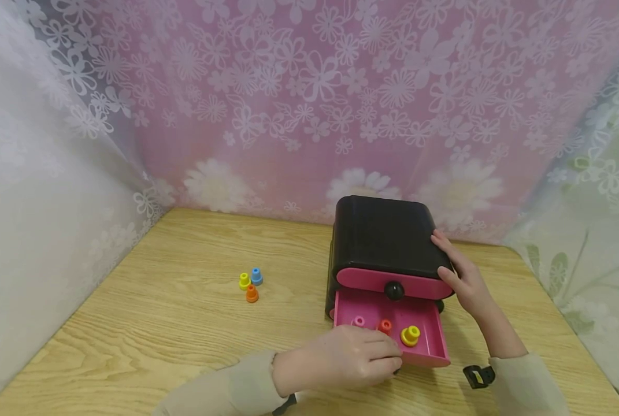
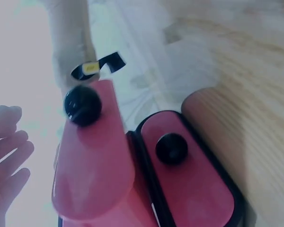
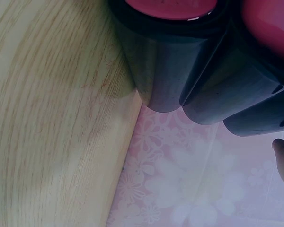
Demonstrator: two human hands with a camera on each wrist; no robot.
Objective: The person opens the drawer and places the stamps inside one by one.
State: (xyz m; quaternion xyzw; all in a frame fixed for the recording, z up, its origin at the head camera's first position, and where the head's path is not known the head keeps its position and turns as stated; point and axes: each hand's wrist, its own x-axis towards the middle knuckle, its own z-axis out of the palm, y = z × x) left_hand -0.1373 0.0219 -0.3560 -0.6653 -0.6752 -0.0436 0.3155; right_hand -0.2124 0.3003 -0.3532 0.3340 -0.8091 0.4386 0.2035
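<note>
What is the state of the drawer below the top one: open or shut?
Open: in the head view, this drawer juts out beyond the top drawer, exposing a pink peg, red peg and yellow peg inside.

Head view bright, evenly lit, mildly stretched at edges; soft shadow on counter (image 1: 200, 329) beneath right grip (image 1: 467, 283). Left wrist view hazy, washed out around left grip (image 2: 8, 163), glints on knob (image 2: 83, 106) beside it. Right wrist view dimmer, bluish, soft
</note>
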